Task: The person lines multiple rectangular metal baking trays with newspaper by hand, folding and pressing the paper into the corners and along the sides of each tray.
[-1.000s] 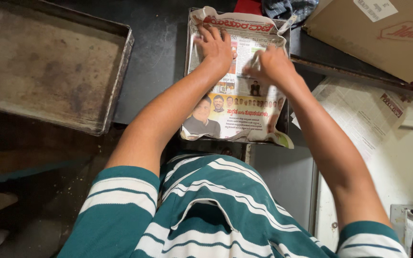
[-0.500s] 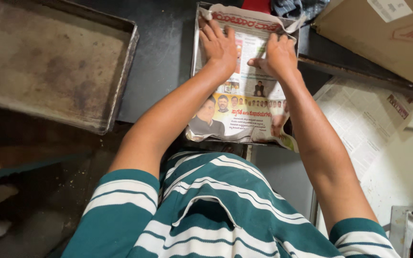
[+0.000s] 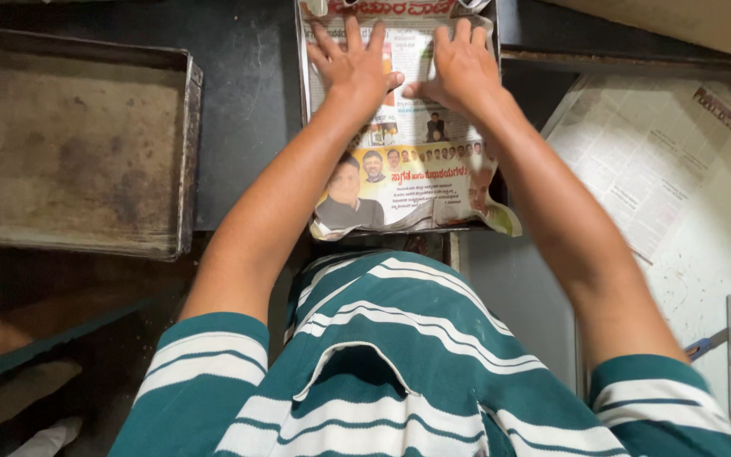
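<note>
A colour newspaper sheet (image 3: 408, 182) lines a metal baking tray (image 3: 300, 80) on the dark counter in front of me. My left hand (image 3: 350, 63) lies flat on the paper with fingers spread, near the far end of the tray. My right hand (image 3: 460, 66) presses flat beside it, thumb almost touching the left hand. Neither hand grips anything. The paper's near edge curls over the tray's front rim. The far end of the tray is cut off by the top of the view.
A large worn empty baking tray (image 3: 78, 144) sits at the left on the dark counter (image 3: 247, 110). More newspaper (image 3: 645, 144) lies at the right on a white surface. A cardboard box (image 3: 678, 21) stands at the back right.
Both hands have come together near the far end of the paper and flattened onto it. The view has shifted, so the lined tray sits higher in the frame.
</note>
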